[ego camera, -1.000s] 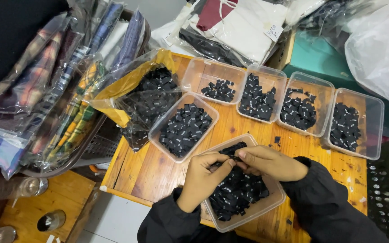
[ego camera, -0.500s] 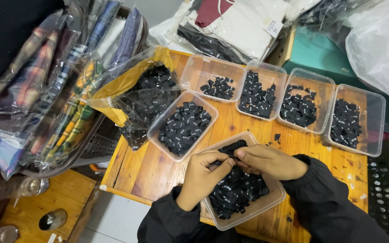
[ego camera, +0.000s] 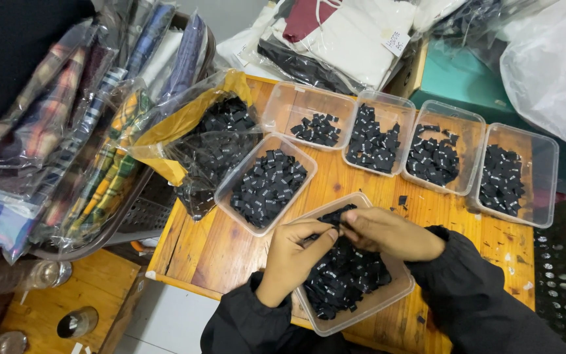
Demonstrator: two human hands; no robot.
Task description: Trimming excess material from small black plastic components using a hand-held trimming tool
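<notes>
My left hand point(ego camera: 294, 252) and my right hand point(ego camera: 391, 233) meet fingertip to fingertip over a clear plastic tray point(ego camera: 397, 296) full of small black fabric labels point(ego camera: 347, 274). Both pinch a little black label point(ego camera: 337, 229) between them above the tray's far end. Black sleeves cover both wrists. The tray sits at the near edge of a wooden table point(ego camera: 211, 244).
Several more clear trays of black labels stand behind: one point(ego camera: 266, 183) to the left, others in a row point(ego camera: 373, 134), point(ego camera: 435, 153), point(ego camera: 509, 176). A plastic bag of labels point(ego camera: 212, 141) lies far left. Bagged plaid garments point(ego camera: 80, 124) pile at left, folded clothes point(ego camera: 335, 33) at the back.
Both hands stay together over the near tray with only slight finger movement; the view has shifted a little.
</notes>
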